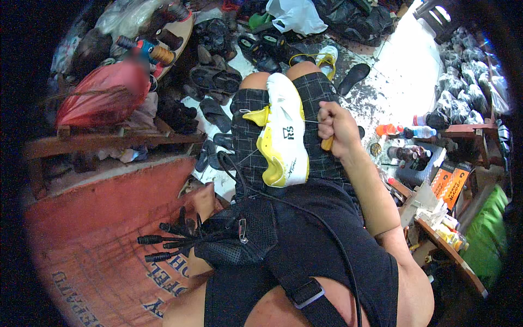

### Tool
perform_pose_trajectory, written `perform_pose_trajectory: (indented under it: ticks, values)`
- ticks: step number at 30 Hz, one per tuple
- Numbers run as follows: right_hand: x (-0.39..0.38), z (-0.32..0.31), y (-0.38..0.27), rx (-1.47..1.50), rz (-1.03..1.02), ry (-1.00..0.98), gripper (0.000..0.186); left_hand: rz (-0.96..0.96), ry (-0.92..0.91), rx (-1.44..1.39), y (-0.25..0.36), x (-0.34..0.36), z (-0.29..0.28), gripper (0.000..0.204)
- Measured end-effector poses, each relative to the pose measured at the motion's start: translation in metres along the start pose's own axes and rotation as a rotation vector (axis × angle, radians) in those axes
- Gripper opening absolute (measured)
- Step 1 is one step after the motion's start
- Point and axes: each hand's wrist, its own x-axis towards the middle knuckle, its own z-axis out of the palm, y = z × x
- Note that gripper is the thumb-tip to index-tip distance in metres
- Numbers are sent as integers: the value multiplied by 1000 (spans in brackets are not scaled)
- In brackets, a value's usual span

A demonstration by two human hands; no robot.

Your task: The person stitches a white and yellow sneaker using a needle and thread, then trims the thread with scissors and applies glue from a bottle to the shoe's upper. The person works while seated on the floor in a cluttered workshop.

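A white and yellow sports shoe (289,131) lies lengthwise across my lap, on dark checked shorts (250,144). Its yellow tongue (256,116) sticks out to the left, and a thin pale thread hangs near it. Just right of the shoe, my right hand (339,128) is closed in a fist round a tool with an orange handle (327,143); the tool's working end is hidden. Between the fist and the shoe's side runs a thin taut line (311,121), thread or metal, I cannot tell which. My left hand does not show.
A black mesh pouch (237,231) with cables hangs at my waist. Dark sandals (215,79) litter the floor ahead, beside another yellow-white shoe (328,59). Thread spools (162,54) and a red bag (103,98) are at left. Bottles (419,132) and an orange box (449,185) stand at right.
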Motion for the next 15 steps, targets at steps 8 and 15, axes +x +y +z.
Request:
perform_pose_trajectory:
  ticks: [8,15]
  values:
    - [-26,-16,-27,-522,-327,-10,38,-49,97,-376,-42,5,-36,31]
    - [-60,-36,-22,-1058,-522,58,30,388,-327,-1665,82,5,-144,24]
